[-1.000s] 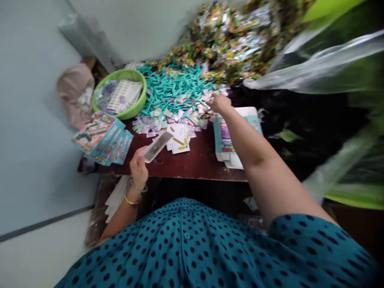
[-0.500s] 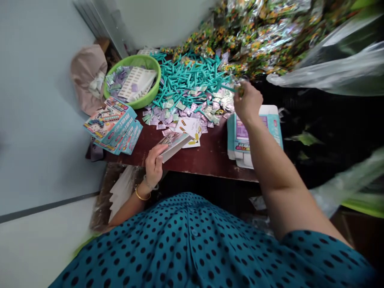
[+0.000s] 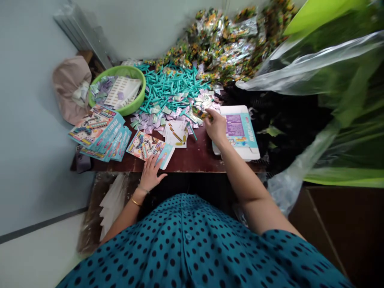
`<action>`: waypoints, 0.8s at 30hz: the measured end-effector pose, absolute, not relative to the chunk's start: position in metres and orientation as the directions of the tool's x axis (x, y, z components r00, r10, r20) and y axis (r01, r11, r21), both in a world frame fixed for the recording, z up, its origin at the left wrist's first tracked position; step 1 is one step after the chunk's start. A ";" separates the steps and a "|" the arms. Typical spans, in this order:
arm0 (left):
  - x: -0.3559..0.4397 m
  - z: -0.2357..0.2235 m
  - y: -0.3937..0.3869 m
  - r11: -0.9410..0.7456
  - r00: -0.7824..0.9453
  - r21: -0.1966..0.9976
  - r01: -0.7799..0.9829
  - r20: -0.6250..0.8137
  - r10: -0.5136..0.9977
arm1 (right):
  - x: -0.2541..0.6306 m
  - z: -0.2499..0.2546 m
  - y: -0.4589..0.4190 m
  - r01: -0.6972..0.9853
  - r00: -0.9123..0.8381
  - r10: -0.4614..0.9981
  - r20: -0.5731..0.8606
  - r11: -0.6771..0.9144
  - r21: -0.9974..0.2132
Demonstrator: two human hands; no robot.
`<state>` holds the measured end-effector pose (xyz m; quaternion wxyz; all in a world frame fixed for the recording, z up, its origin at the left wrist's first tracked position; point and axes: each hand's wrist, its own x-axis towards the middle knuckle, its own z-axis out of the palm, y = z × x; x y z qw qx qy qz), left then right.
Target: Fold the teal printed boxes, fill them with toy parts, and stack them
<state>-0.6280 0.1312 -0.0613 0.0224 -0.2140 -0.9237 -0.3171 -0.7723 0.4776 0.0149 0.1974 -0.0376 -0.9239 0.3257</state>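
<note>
My left hand [image 3: 151, 174] lies with its fingers spread on the near edge of a flat printed box [image 3: 144, 145], its palm toward the table's front edge. Over the near side of the heap, my right hand [image 3: 216, 127] pinches a small clear packet [image 3: 199, 112] of orange and green pieces, partly covered by the fingers. A teal stick [image 3: 192, 131] lies close to its fingertips. Between the hands is a white printed sheet [image 3: 176, 134] showing an orange-and-black pattern. By my right wrist rests a stack of flattened teal-and-purple cartons [image 3: 240, 128].
Teal sticks [image 3: 174, 84] and small purple and green sachets [image 3: 150, 121] cover the table's middle. At left stand a green basin [image 3: 143, 90] and fanned printed boxes [image 3: 100, 128]. Packed colourful bags [image 3: 231, 48] pile up behind; clear plastic [image 3: 288, 76] hangs at right.
My right hand has come down and nearer from the back of the heap with the packet. The box in my left hand has been laid flat, and those fingers have spread out. The view has shifted.
</note>
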 end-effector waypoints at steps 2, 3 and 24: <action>-0.632 -0.052 0.141 0.610 -0.911 0.697 0.378 0.161 0.380 | -0.747 0.025 0.468 -0.125 -0.880 0.224 0.419 0.742 -0.659; -0.634 -0.046 0.149 0.498 -0.915 0.795 0.346 0.167 0.368 | -0.730 0.027 0.457 -0.182 -0.859 0.209 0.468 0.730 -0.659; -0.679 -0.001 0.148 -0.387 -0.974 0.917 -0.096 -0.167 -0.154 | -0.677 -0.030 0.377 0.056 -0.968 -0.239 -0.074 0.080 -0.995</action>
